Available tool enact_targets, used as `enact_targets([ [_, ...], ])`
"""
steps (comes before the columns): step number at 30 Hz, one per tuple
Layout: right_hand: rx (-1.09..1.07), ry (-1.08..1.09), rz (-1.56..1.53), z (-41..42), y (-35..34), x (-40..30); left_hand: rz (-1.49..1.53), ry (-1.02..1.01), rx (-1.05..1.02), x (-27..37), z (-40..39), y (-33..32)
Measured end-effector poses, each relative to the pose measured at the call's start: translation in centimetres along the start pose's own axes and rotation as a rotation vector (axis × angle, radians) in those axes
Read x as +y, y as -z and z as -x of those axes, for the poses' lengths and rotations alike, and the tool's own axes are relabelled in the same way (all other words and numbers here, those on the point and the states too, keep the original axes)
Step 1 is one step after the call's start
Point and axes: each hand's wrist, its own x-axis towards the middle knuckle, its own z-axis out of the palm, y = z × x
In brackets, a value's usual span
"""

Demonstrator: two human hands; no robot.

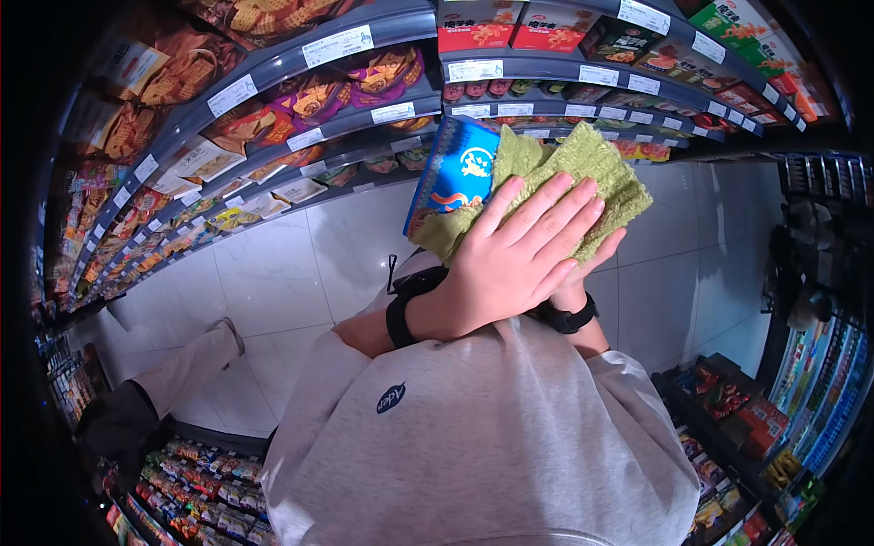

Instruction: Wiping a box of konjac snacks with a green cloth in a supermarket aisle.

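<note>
A blue snack package (459, 167) with a printed picture is held up at chest height, its left part uncovered. A yellow-green terry cloth (618, 181) lies folded over the rest of it. My left hand (522, 249) is laid flat on the cloth, back of the hand up, pressing it against the package. From below and to the right, my right hand (593, 267) supports the package and cloth. Most of its palm and fingers are hidden behind them.
Snack shelves (382, 54) with price tags curve across the front. Boxed snacks (553, 27) stand at upper right. Pale floor tiles (266, 273) lie below. Another person's leg (184, 368) is at left. Display racks (205, 478) of packets stand behind me on both sides.
</note>
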Motion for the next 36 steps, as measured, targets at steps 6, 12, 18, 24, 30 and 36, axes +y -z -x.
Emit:
enact_targets([
  [6,-0.148,0.243,0.573,-1.2,-0.8,0.1,0.051,0.134,0.004,-1.4,-0.9,1.5],
  [12,-0.189,0.317,0.733,-1.1,-1.9,0.0,-0.011,0.419,0.119,-4.2,-0.7,0.4],
  [18,-0.125,0.247,0.751,-1.2,-2.1,-0.3,0.118,0.552,0.221,-10.6,1.2,-2.3],
  [24,-0.151,0.213,0.668,-1.5,-1.5,-1.2,1.497,0.818,-0.077,-11.0,4.7,-0.5],
  [30,-0.025,-0.142,0.417,-1.4,-2.0,-1.4,1.486,0.741,-0.018,-8.2,5.1,1.5],
  [36,0.02,-0.101,0.741,-3.8,-1.0,-2.1,1.437,0.675,0.012,-7.3,3.9,1.7],
])
